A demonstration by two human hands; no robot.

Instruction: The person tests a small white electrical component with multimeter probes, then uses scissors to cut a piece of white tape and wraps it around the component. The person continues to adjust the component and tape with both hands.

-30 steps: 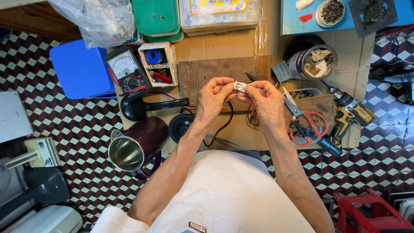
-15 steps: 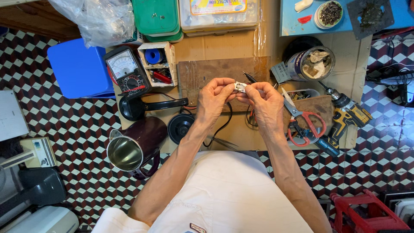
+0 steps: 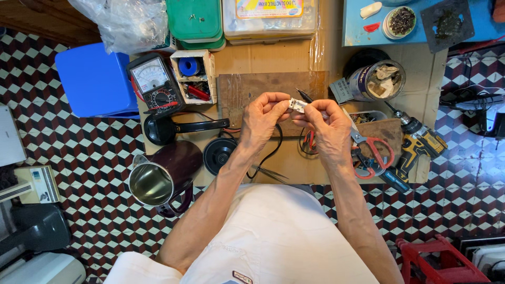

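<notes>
Both hands are raised over the wooden board (image 3: 252,87). The left hand (image 3: 261,120) and right hand (image 3: 329,126) pinch a small white circuit module (image 3: 297,105) between their fingertips, one at each end. A dark probe (image 3: 304,95) pokes out just behind the right fingers; red-handled scissors (image 3: 371,150) lie below them.

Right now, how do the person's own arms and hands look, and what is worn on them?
Both arms are bare to above the elbows: no sleeves, gloves, watch or rings visible. The left hand and right hand are lean and veined. White clothing covers the lap.
</notes>
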